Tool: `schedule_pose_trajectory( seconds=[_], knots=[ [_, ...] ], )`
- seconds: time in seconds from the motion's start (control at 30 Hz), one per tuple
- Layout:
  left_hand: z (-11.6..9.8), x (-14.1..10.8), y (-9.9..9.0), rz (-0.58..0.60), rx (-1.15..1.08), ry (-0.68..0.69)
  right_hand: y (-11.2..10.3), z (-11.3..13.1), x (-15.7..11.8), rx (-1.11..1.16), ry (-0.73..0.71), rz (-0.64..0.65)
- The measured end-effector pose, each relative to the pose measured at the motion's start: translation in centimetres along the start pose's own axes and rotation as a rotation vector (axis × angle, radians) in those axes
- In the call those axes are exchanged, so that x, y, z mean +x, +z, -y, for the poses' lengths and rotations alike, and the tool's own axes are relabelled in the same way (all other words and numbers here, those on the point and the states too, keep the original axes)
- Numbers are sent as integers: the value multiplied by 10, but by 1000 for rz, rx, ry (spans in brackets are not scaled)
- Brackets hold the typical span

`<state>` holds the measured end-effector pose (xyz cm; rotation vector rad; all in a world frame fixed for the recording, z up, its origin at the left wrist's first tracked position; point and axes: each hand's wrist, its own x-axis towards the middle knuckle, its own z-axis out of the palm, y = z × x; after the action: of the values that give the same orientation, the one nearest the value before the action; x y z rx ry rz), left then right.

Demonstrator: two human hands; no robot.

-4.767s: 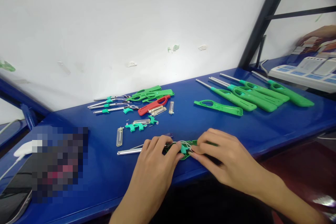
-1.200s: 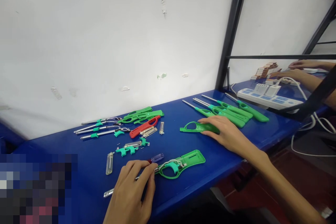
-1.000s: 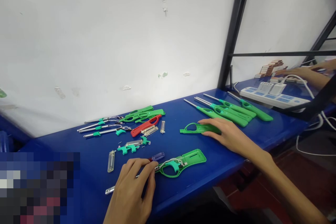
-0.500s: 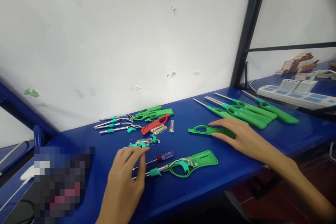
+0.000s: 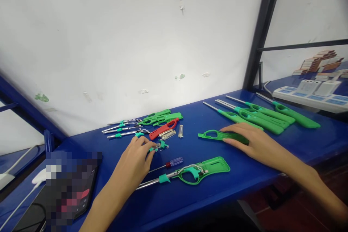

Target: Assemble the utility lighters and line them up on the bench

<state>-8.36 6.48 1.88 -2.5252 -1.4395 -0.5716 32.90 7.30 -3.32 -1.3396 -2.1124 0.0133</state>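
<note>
My left hand reaches over small lighter parts, thumb and fingers closing around a clear fuel tank with teal pieces beside it; the fingers partly hide it. My right hand holds a green lighter casing half by its wide end, against the table. In front of me lies an opened lighter, its metal tube, wires and teal trigger resting in the green half. A screwdriver with a clear purple handle lies just behind it.
Behind my left hand are metal lighter tubes, green casing halves, a red casing half and clear tanks. Several whole green lighters lie at right, near a power strip. A tablet lies at left.
My left hand has moved forward from the opened lighter's tube to the clear tank, uncovering the tube. My right hand keeps the casing half in place. The view has shifted slightly.
</note>
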Motion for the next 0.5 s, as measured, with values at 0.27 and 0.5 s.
schedule_pose_trajectory(
  seconds=[0.27,0.5],
  knots=[
    [-29,50,7,80,41,110,0,-1,0,-1,-9,-9],
    [-70,88,39,190,163,68,-1,3,1,-4,-19,-5]
  ],
)
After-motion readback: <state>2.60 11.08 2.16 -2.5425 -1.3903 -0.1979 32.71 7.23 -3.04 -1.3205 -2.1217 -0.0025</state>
